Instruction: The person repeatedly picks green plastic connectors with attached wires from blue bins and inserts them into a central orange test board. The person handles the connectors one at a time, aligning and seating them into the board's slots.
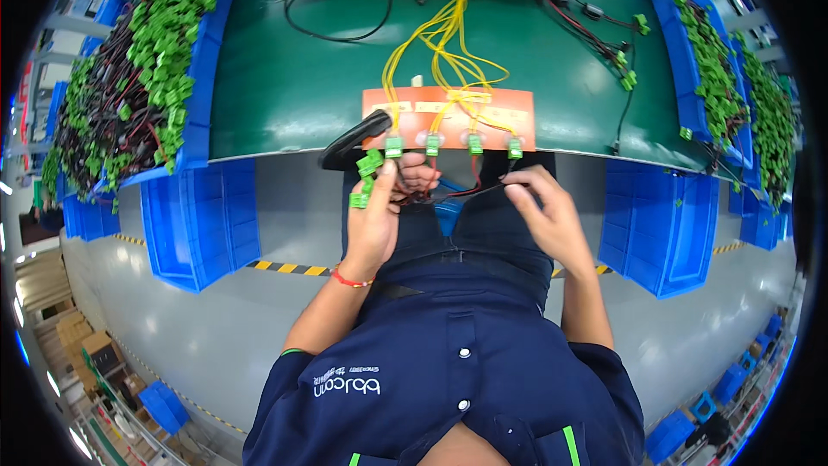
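Note:
An orange test board (523, 125) lies at the table's front edge, with several green terminal connectors (475, 145) in a row along its near side. My left hand (373, 223) is closed around a small bunch of green connectors with thin wires (368, 174), just below the leftmost connector on the board. Dark wires trail from that hand across my lap. My right hand (552, 216) is closed at the fingertips on a thin black wire (483, 192), below the rightmost connector. Yellow wires (444, 56) run from the board toward the back.
Blue bins (197, 91) heaped with green connectors (177, 30) flank the green table (285, 91). A black object (355, 138) overlaps the board's left corner. Loose cables with green ends (623, 65) lie at back right. Blue crates (200, 229) stand below on both sides.

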The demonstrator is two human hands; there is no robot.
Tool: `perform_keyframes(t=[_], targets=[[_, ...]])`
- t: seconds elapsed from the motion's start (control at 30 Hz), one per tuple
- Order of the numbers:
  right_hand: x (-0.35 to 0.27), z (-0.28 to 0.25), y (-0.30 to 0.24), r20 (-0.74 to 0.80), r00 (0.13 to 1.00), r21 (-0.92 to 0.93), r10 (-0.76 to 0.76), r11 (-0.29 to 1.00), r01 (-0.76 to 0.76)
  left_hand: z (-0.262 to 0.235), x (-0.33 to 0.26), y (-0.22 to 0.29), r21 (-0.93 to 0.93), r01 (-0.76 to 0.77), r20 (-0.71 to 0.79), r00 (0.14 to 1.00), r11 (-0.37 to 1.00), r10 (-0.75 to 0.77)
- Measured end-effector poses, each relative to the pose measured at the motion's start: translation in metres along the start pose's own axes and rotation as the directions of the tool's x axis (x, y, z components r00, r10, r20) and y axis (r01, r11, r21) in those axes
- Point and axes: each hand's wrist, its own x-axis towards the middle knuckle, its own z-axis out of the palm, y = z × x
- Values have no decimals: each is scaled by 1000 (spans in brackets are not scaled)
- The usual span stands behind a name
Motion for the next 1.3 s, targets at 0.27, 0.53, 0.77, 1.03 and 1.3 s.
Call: perform_keyframes(t=[0.27, 0.53, 0.77, 1.03, 1.3], targets=[[17, 41, -22, 300, 952, 823, 70, 486, -295, 19, -2, 2, -61, 160, 120, 981, 985, -151], [-6, 20, -36, 517, 854, 602, 60, 683, -413, 19, -12, 10, -178, 237, 113, 969, 955, -219], [-26, -101, -17, -371, 928, 66, 25, 998, 0, 1, -44, -2, 30, 317, 165, 934, 948, -318], [-27, -250, 81, -725, 398, -682, -562, 507, -527, 13, -25, 4, 78, 268, 131, 952, 960, -276], [-26, -270, 52, -853, 285, -469, -437, 882, -52, 5, -30, -1, 55, 278, 63, 958, 959, -281]])
